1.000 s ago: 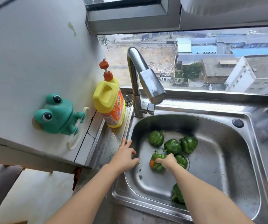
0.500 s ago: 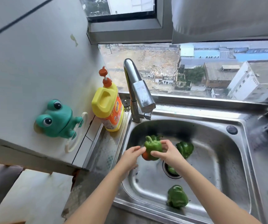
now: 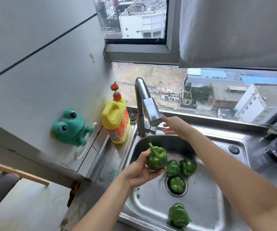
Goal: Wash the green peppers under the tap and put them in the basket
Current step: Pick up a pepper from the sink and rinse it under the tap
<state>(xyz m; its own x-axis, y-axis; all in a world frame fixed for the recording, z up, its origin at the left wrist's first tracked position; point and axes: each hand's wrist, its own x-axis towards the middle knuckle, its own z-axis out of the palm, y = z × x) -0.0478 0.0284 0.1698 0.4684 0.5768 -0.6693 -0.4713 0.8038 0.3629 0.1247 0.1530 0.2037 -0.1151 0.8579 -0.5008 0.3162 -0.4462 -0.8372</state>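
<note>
A pepper (image 3: 157, 159), light, firm and likely slippery, is cupped round its body by the curled left hand (image 3: 138, 171) above the sink (image 3: 206, 205), the right hand (image 3: 173, 125) spread open beside the tap (image 3: 149, 109).

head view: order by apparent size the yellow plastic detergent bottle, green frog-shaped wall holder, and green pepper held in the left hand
1-2. yellow plastic detergent bottle and green frog-shaped wall holder: too alike; bottle taller, frog wider.
3. green pepper in left hand: smallest.
</note>
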